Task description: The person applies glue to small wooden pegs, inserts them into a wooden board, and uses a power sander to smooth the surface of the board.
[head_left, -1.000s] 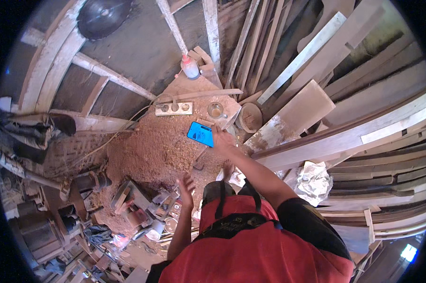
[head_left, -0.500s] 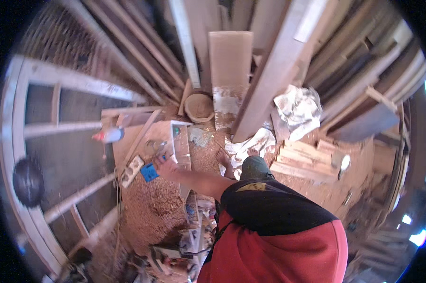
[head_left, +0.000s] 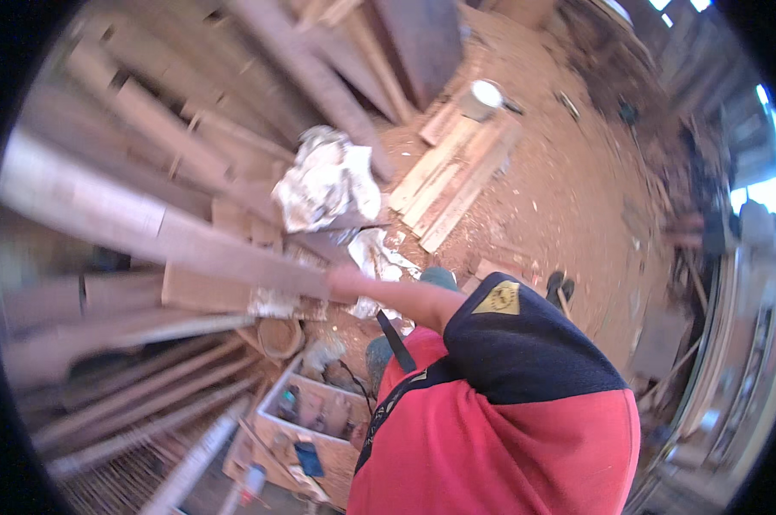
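our right hand (head_left: pixel 345 283) is at the near end of a long pale plank (head_left: pixel 173 240); blur hides the fingers, so we cannot tell whether they are spread, pressed together or pinching the wood. we cannot make out our left hand. the plank slants up to the left and cuts across our view of a flat board (head_left: pixel 203 287). just beyond our wrist lies a white sheet (head_left: pixel 375 257), with a bigger crumpled wrap (head_left: pixel 323 184) above it, crowding that side of the plank. below the plank's end sits a round bowl (head_left: pixel 298 343), near a heap of blurred timber (head_left: pixel 147 369). nearer our body is a white-edged tray (head_left: pixel 272 403), and beside it our blue phone (head_left: pixel 309 459) lies on the table (head_left: pixel 250 463), near a bottle (head_left: pixel 252 481). farther out, a white tub (head_left: pixel 480 101) stands on pale slats (head_left: pixel 456 176) on the dusty floor (head_left: pixel 568 206).
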Demonstrator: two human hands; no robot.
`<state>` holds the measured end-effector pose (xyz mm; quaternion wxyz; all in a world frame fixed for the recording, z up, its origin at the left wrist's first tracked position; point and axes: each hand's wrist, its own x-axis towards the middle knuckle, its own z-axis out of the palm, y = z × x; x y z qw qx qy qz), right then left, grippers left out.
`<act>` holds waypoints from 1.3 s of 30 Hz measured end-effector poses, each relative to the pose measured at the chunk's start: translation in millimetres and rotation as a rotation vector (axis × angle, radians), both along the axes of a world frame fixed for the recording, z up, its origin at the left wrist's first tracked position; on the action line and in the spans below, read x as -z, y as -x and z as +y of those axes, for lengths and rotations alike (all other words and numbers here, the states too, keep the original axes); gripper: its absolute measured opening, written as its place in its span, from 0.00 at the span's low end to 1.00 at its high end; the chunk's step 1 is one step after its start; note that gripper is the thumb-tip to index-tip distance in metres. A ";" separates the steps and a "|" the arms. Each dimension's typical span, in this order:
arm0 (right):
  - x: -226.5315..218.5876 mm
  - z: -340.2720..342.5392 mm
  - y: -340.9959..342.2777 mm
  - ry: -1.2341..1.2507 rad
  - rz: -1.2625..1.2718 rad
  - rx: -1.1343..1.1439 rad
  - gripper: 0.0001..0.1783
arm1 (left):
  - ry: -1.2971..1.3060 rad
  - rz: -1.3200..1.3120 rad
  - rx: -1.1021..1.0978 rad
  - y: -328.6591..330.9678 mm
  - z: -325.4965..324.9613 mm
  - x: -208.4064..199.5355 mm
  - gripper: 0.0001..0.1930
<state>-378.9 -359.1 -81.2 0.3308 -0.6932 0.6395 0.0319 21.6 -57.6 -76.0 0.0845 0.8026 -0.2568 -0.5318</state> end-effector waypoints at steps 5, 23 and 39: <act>-19.0 98.0 329.7 0.355 -0.141 1.232 0.25 | 0.045 -0.425 0.608 42.9 -153.0 -0.4 0.29; 91.9 573.9 564.3 0.144 -0.262 2.198 0.21 | 0.121 0.329 1.309 833.6 -261.2 37.0 0.23; 42.8 584.6 987.0 0.445 -0.425 2.713 0.13 | 0.524 0.683 1.943 1603.1 -162.4 -83.6 0.25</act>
